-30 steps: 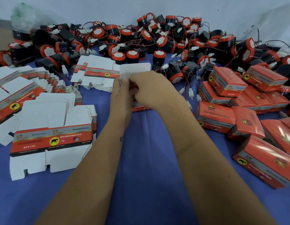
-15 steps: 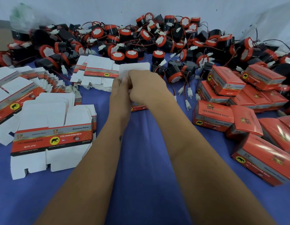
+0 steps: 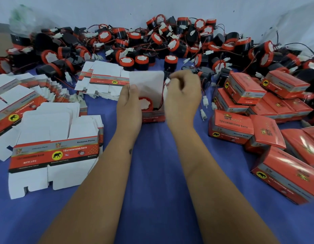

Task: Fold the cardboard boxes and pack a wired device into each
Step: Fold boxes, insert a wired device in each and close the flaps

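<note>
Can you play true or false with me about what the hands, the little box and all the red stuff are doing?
1. The open box between the hands has a horn inside. True.
2. The box's lid flap is shut. False: the white flap stands up.
3. The left hand holds the box's side. True.
4. The right hand lies flat on the cloth. False: it pinches a white plug.
5. Finished boxes sit to the left. False: they are on the right.

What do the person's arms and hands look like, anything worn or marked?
Both forearms are bare, with no sleeves, gloves, watch or rings showing. The left hand and right hand have short, unpainted nails where visible. The only marking is a small dark mark on the left forearm.
</note>
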`<state>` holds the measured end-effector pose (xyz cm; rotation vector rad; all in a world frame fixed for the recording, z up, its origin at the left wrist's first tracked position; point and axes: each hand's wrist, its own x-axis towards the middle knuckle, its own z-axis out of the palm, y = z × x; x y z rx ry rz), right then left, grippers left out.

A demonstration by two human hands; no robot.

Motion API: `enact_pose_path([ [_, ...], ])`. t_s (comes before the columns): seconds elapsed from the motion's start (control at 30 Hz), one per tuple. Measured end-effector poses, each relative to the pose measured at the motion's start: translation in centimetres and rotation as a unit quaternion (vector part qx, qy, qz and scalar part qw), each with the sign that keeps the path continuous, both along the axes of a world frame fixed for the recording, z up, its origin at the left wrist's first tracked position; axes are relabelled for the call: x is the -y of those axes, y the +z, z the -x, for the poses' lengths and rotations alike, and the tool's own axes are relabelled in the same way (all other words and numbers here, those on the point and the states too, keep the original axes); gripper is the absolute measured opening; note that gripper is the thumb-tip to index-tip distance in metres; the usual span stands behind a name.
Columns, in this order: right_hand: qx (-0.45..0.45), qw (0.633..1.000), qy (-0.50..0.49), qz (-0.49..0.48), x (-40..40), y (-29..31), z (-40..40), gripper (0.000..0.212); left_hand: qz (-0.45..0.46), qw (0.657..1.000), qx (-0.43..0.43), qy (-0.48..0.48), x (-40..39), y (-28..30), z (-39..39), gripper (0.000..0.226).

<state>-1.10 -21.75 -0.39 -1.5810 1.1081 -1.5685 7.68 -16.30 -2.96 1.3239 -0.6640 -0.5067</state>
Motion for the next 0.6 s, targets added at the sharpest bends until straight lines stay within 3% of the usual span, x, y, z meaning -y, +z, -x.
enact_pose_path([
  [0.1, 0.150, 0.971, -0.020, -0.184, 0.3, 1.0, 1.6, 0.013, -0.013, 1.000, -0.008, -0.024, -0.1, 0.1, 0.0, 0.017],
  [0.13, 0.180, 0.946, 0.016, -0.268, 0.9, 1.1, 1.9, 0.010, -0.015, 0.999, -0.003, -0.032, 0.0, 0.0, -0.1, 0.019],
  [0.2, 0.205, 0.892, 0.121, -0.385, 1.8, 1.4, 2.3, 0.025, -0.022, 0.999, 0.017, -0.043, 0.1, 0.0, -0.1, 0.035],
  [0.27, 0.230, 0.854, 0.210, -0.416, 2.2, 1.6, 2.5, 0.024, -0.041, 0.997, 0.045, -0.036, 0.1, 0.0, 0.1, 0.047],
  [0.37, 0.240, 0.868, 0.230, -0.370, 2.9, 1.9, 2.3, 0.015, -0.048, 0.997, 0.060, -0.030, 0.3, 0.0, 0.1, 0.051],
  [0.47, 0.216, 0.929, 0.181, -0.241, 2.4, 2.4, 2.0, 0.017, -0.055, 0.996, 0.070, -0.024, 0.5, -0.1, -0.1, 0.050],
  [0.53, 0.117, 0.972, 0.156, -0.134, 1.5, 2.3, 2.1, 0.018, -0.059, 0.995, 0.073, -0.022, 0.5, -0.1, -0.1, 0.048],
  [0.6, 0.008, 0.991, 0.133, -0.033, 0.8, 2.2, 2.4, 0.019, -0.063, 0.995, 0.073, -0.020, 0.4, -0.1, -0.1, 0.046],
])
